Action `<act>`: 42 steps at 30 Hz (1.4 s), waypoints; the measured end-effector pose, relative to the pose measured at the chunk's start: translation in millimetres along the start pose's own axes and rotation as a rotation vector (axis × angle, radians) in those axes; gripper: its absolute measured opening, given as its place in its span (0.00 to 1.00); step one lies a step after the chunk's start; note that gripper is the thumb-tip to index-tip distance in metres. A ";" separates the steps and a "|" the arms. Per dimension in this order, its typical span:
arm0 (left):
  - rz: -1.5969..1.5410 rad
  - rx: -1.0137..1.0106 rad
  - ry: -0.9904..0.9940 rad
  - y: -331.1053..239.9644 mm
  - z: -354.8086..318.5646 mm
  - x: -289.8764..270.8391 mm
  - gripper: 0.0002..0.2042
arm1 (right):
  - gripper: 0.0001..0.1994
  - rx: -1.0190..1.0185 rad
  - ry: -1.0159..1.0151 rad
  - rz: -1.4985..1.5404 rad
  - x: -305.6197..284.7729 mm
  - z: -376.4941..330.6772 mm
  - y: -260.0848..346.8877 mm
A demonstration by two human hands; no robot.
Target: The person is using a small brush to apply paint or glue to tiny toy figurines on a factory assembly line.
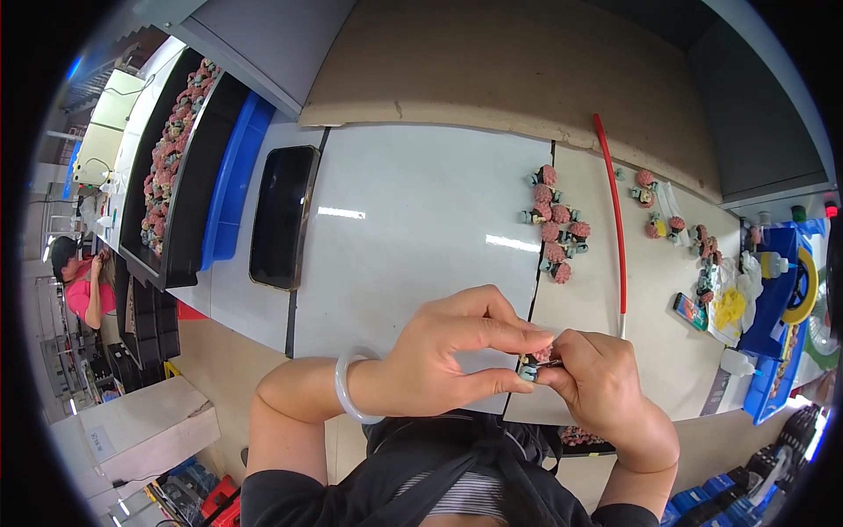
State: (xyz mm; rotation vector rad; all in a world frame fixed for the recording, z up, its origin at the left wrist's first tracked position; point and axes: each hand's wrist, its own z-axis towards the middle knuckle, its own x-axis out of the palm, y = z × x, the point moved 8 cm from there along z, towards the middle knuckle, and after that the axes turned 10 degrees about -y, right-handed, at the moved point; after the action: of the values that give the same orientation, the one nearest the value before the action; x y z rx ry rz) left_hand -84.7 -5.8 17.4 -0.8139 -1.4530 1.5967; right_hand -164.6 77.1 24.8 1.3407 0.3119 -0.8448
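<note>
Currently your left hand (448, 351) and right hand (597, 373) pinch one small pink-and-grey part (533, 362) between their fingertips, just above the table's near edge | progress: looks mid-batch, a cluster of like parts (555, 221) lies finished or waiting beyond | pose: wrists bent inward, forearms rising from below.

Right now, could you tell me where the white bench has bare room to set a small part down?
The widest bare patch of the bench lies between the black phone and the cluster of pink-topped parts. Right of the red rod it is crowded with more parts, bottles and yellow scraps.
</note>
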 end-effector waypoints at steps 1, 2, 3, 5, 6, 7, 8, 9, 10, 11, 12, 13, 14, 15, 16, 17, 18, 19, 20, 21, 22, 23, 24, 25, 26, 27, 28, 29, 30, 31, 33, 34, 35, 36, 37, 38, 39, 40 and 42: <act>-0.010 0.006 -0.003 -0.4 -0.1 -0.1 0.19 | 0.15 -0.007 0.011 0.000 0.9 0.0 0.2; -0.010 0.006 -0.002 -0.3 0.0 -0.1 0.19 | 0.14 -0.013 0.022 -0.002 1.6 0.0 0.2; 0.006 0.003 -0.001 0.1 0.0 0.0 0.19 | 0.14 -0.012 0.021 -0.001 1.4 0.3 -0.3; 0.021 0.001 0.003 0.8 0.5 0.2 0.19 | 0.14 0.005 0.052 0.017 3.1 0.3 -2.1; 0.008 -0.016 0.014 2.6 0.6 0.9 0.19 | 0.14 0.006 0.050 0.016 3.2 0.0 -2.6; -0.006 -0.033 0.026 4.0 0.6 1.7 0.19 | 0.14 0.002 0.054 0.038 4.3 -0.5 -2.7; -0.006 -0.032 0.027 3.3 0.4 1.6 0.19 | 0.14 -0.002 0.058 0.061 5.0 -0.7 -2.6; 0.000 -0.035 0.010 2.5 0.2 -0.1 0.19 | 0.14 -0.002 0.057 0.060 4.3 -0.3 -1.3; 0.005 -0.038 -0.007 2.2 0.3 -1.6 0.19 | 0.14 -0.001 0.028 0.028 0.9 0.8 0.5; 0.006 -0.036 -0.008 2.0 0.5 -1.7 0.19 | 0.14 -0.002 0.000 -0.004 -2.0 1.6 1.6; 0.034 -0.004 -0.009 0.0 0.8 -1.7 0.19 | 0.14 -0.005 0.000 -0.005 -2.2 0.7 1.6; 0.062 0.028 -0.010 -2.1 1.2 -1.7 0.19 | 0.14 0.017 0.009 -0.027 -1.6 -0.9 -1.1; 0.064 0.029 -0.012 -2.6 1.0 -1.7 0.19 | 0.14 0.038 0.019 -0.046 -0.9 -2.0 -3.3; 0.071 0.028 -0.010 -3.1 0.8 -1.3 0.19 | 0.14 0.035 0.019 -0.044 -0.7 -2.0 -3.0; 0.078 0.028 -0.007 -3.5 0.8 -0.7 0.19 | 0.13 0.027 0.012 -0.048 -1.0 -1.9 -2.3; 0.075 0.029 -0.007 -3.2 0.5 -1.4 0.19 | 0.13 0.021 0.008 -0.056 -0.7 -1.4 -1.2; 0.071 0.032 -0.006 -3.0 0.3 -1.9 0.19 | 0.13 0.023 0.009 -0.059 -0.5 -0.9 -0.7; 0.067 0.034 -0.005 -2.7 0.2 -2.4 0.19 | 0.13 0.021 0.015 -0.063 0.0 -0.3 0.1; 0.068 0.034 -0.005 -2.8 0.1 -2.0 0.19 | 0.13 0.017 0.020 -0.062 0.1 -0.2 0.2; 0.084 0.032 -0.005 -2.7 -0.1 -1.5 0.19 | 0.13 0.017 0.020 -0.061 0.8 -0.4 -0.5; 0.099 0.030 -0.004 -2.2 -0.3 -1.2 0.19 | 0.14 -0.007 0.001 -0.065 0.4 -0.5 0.4; 0.100 0.030 -0.004 -2.1 0.0 -0.9 0.19 | 0.15 -0.032 -0.019 -0.069 -0.6 -0.3 1.8; 0.083 0.036 -0.009 -2.4 0.6 -0.7 0.19 | 0.15 -0.031 -0.019 -0.068 -0.7 -0.3 1.9; 0.067 0.042 -0.014 -2.7 0.7 -0.8 0.19 | 0.15 -0.024 -0.009 -0.070 -0.2 -0.4 1.5; 0.067 0.042 -0.014 -2.3 0.5 -1.1 0.19 | 0.15 -0.017 0.000 -0.071 0.4 -0.1 1.0; 0.078 0.034 -0.012 -1.1 0.2 -1.2 0.19 | 0.15 -0.018 0.000 -0.071 0.4 0.3 0.7; 0.088 0.027 -0.009 -0.1 -0.1 -1.2 0.19 | 0.14 -0.015 0.020 -0.066 1.8 0.5 0.0; 0.087 0.027 -0.008 -0.2 0.3 -1.3 0.19 | 0.14 -0.011 0.039 -0.063 2.7 0.6 -0.8; 0.092 0.020 0.000 0.3 0.9 -0.9 0.19 | 0.14 -0.010 0.038 -0.064 2.2 1.0 -1.6; 0.096 0.013 0.009 0.8 1.3 -0.4 0.19 | 0.14 0.005 0.060 -0.035 3.5 1.0 -3.2; 0.075 -0.011 0.020 2.2 1.4 -0.3 0.18 | 0.13 0.020 0.080 -0.007 3.9 2.2 -5.7; 0.055 -0.035 0.029 3.7 1.4 0.4 0.18 | 0.13 0.019 0.090 0.008 3.8 3.0 -6.2; 0.053 -0.032 0.033 4.2 1.7 1.7 0.18 | 0.12 0.019 0.099 0.021 3.2 3.3 -6.1; -0.005 -0.081 0.011 8.8 1.8 1.3 0.18 | 0.13 0.042 0.091 0.020 1.8 3.6 -7.3; -0.063 -0.130 -0.012 13.2 2.1 0.9 0.18 | 0.13 0.042 0.087 0.015 -2.6 4.1 -7.4; -0.061 -0.126 -0.013 13.6 2.6 0.7 0.18 | 0.12 0.070 0.061 -0.006 -10.7 5.6 -10.9; -0.078 -0.136 -0.027 14.7 3.6 -0.7 0.19 | 0.12 0.097 0.035 -0.027 -17.8 6.2 -14.6; -0.096 -0.144 -0.042 15.7 4.2 -2.0 0.19 | 0.12 0.213 -0.062 -0.124 -29.5 5.1 -25.7; -0.099 -0.131 -0.054 16.5 5.8 -1.3 0.20 | 0.12 0.464 -0.179 -0.376 -51.8 4.8 -49.0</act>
State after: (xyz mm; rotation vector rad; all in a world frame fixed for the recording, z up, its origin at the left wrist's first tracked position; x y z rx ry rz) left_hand -91.5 -9.8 1.7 -0.7650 -1.6248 1.4717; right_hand -234.6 91.2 23.9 1.6463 0.2378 -1.4068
